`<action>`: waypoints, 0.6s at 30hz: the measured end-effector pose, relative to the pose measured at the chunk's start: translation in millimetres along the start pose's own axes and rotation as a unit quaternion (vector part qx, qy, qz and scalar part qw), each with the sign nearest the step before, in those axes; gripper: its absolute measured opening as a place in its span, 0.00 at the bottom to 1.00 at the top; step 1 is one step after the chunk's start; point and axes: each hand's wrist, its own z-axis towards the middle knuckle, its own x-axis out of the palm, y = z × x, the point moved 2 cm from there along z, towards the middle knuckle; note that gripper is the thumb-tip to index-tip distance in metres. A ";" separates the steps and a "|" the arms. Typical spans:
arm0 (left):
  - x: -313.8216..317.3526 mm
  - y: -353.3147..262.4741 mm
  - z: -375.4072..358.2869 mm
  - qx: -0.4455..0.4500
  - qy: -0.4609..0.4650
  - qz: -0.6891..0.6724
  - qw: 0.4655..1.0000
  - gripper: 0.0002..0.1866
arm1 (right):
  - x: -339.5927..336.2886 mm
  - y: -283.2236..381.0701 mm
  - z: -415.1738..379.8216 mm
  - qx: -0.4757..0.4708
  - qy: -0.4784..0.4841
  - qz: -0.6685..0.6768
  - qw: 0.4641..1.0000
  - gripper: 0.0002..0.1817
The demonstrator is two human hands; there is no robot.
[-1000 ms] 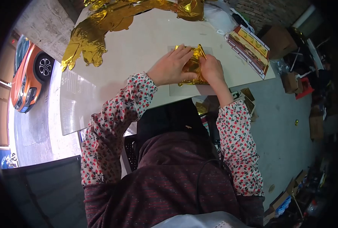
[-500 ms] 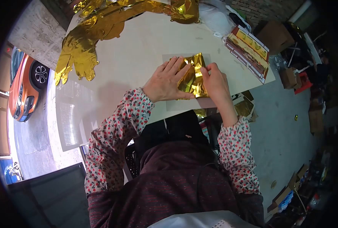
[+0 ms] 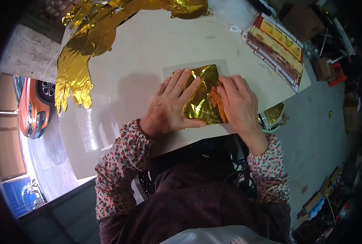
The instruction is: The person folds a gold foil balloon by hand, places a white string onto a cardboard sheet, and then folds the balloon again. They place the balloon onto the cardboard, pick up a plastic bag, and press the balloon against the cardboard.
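Observation:
A flat, folded gold foil balloon (image 3: 207, 95) lies between my hands on a greyish clear plastic sheet (image 3: 223, 67) near the table's front edge. Its surface is creased and shiny, with an orange reflection beside my right hand. My left hand (image 3: 168, 99) rests flat on the foil's left part, fingers stretched and thumb along the lower edge. At the right edge, my right hand (image 3: 240, 103) has its fingers bent and closed on the foil; the fingertips are partly hidden.
More deflated gold foil balloons (image 3: 101, 36) lie along the table's back left. A printed card pack (image 3: 276, 51) sits at the right edge, near a clear plastic bag (image 3: 234, 14). Boxes (image 3: 321, 69) clutter the floor on the right; an orange car (image 3: 34, 107) stands outside at left.
The foil looks flatter and smoother under my hands. My right hand has gone from pinching the upper right edge to bending lower over that side. The view has shifted slightly.

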 end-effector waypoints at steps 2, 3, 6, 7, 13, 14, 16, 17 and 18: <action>2.4 0.6 0.4 0.000 -0.001 -0.001 1.000 0.59 | 3.6 3.1 13.0 -0.132 -0.044 -0.022 0.990 0.21; 3.8 0.4 0.4 -0.001 -0.002 -0.003 1.000 0.59 | 9.3 5.4 9.5 -0.124 -0.013 -0.026 0.992 0.25; 4.5 0.6 0.6 -0.003 -0.019 -0.022 1.000 0.61 | 26.6 8.0 0.5 -0.100 0.060 -0.037 0.992 0.35; 4.0 1.5 0.2 -0.005 -0.028 -0.030 0.999 0.61 | 31.8 3.0 -2.7 -0.091 0.075 -0.038 0.992 0.37; -14.8 22.3 -11.2 -0.023 0.026 -0.074 0.997 0.61 | 33.0 -0.1 -3.7 -0.078 0.103 -0.049 0.990 0.40; -19.5 25.9 -14.6 -0.021 0.037 -0.074 0.996 0.59 | 32.0 0.9 -3.8 -0.075 0.109 -0.049 0.990 0.40; -26.0 31.0 -20.7 -0.018 0.053 -0.076 0.996 0.57 | 29.2 2.5 -1.6 -0.069 0.125 -0.051 0.988 0.41; -20.3 32.1 -18.6 -0.020 0.061 -0.079 0.995 0.59 | 31.0 -5.0 -4.3 -0.072 0.131 -0.055 0.987 0.41; -20.8 37.6 -17.4 -0.014 0.041 -0.087 0.995 0.58 | 31.9 -4.3 -3.5 -0.070 0.137 -0.057 0.986 0.42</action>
